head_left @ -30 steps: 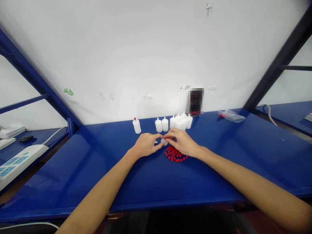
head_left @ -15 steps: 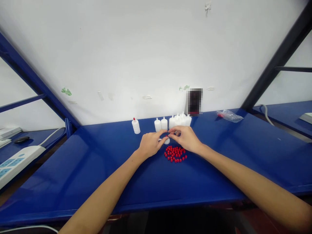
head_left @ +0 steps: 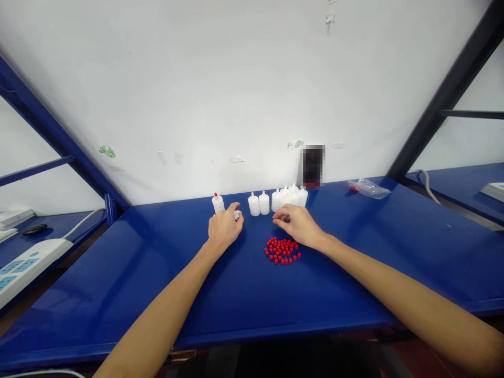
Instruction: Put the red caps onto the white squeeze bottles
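My left hand [head_left: 223,227] is closed around a small white squeeze bottle [head_left: 238,214], mostly hidden by the fingers; a bit of red shows at its top. Just behind it stands a white bottle with a red cap [head_left: 217,203]. My right hand [head_left: 296,223] hovers behind the pile of small red caps [head_left: 282,251], its fingers curled together and nothing visible in them. Beyond the hands, two white bottles without caps [head_left: 259,204] stand side by side. Right of them is a cluster of several more uncapped white bottles [head_left: 289,196], partly covered by my right hand.
A clear plastic bag [head_left: 369,189] with something red inside lies at the right rear of the blue table [head_left: 165,283]. Against the wall leans a dark, blurred-out object [head_left: 313,165]. Rack posts rise at both sides, and a white power strip [head_left: 29,265] lies at far left.
My left hand has moved left with the bottle, away from my right hand, to beside the red-capped bottle. My right hand has stayed nearly in place and no longer touches the bottle.
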A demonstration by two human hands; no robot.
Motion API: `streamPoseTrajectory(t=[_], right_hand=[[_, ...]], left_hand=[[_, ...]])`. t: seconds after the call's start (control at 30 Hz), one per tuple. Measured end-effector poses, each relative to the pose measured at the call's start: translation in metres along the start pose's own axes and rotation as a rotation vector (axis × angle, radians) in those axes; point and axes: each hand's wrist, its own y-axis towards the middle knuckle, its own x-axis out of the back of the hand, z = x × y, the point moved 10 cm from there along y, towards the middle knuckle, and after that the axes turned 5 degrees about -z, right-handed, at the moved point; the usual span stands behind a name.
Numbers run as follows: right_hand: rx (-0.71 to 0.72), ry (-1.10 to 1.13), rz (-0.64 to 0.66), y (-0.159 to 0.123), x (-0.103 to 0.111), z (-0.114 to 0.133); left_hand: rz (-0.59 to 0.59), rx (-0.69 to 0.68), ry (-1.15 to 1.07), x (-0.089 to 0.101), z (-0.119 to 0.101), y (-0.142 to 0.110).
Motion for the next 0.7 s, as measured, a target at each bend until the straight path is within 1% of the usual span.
streamPoseTrajectory(t=[0.07,0.17,0.23,0.33,0.43,0.53,0.6,0.7], right_hand=[[-0.011,0.018,-0.001,0.0,0.0,0.0],[-0.023,0.081,-0.02,0.0,0.002,0.0],[-0.028,0.119,-0.035,0.0,0.003,-0.001],[-0.029,0.169,-0.049,-0.001,0.004,0.002],[0.001,0.282,-0.059,-0.004,0.005,0.013],[0.047,0.426,-0.039,-0.008,0.003,0.03],[0.081,0.492,-0.013,-0.012,0.0,0.041],[0.131,0.527,0.011,-0.016,-0.004,0.053]], left_hand=[[-0.029,0.005,-0.021,0.005,-0.001,-0.001],[-0.035,-0.035,-0.103,0.008,-0.014,-0.005],[-0.001,-0.09,-0.174,0.007,-0.026,-0.009],[0.109,-0.191,-0.308,0.002,-0.048,-0.017],[0.192,-0.262,-0.482,-0.001,-0.063,-0.025],[0.207,-0.282,-0.633,0.0,-0.068,-0.029],[0.22,-0.305,-0.696,-0.001,-0.071,-0.032],[0.247,-0.333,-0.742,-0.002,-0.075,-0.034]])
